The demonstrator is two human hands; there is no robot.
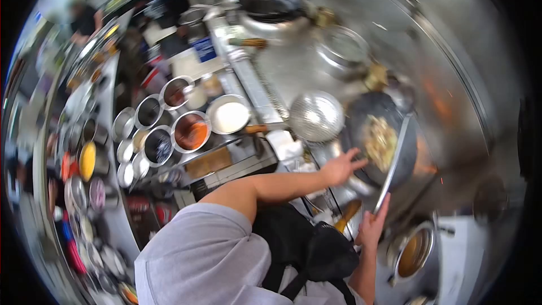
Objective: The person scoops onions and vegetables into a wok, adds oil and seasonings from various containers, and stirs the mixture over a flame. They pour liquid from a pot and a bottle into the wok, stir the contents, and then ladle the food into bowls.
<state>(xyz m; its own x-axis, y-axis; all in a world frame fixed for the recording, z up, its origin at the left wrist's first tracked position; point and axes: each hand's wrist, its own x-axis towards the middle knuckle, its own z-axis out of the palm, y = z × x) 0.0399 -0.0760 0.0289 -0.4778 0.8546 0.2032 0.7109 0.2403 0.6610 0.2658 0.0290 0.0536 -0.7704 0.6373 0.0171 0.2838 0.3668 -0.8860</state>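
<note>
While your right hand (371, 227) grips a long-handled metal utensil, your left hand (341, 168) stands open by the wok

Your right fingers are closed around the handle of the metal utensil (393, 164), which slants across the wok (354, 130); blur obscures its far tip. Your left hand is empty, fingers spread at the wok's near-left edge, though you cannot tell whether they touch it. Pale, glossy food (379, 142) lies in the wok's middle, its pieces smeared by motion and partly covered by the utensil. Orange flame (424, 161) shows past the wok's right side. A perforated strainer (316, 116) sits just left of the wok, and a pot of brown liquid (432, 242) stands to your right.
</note>
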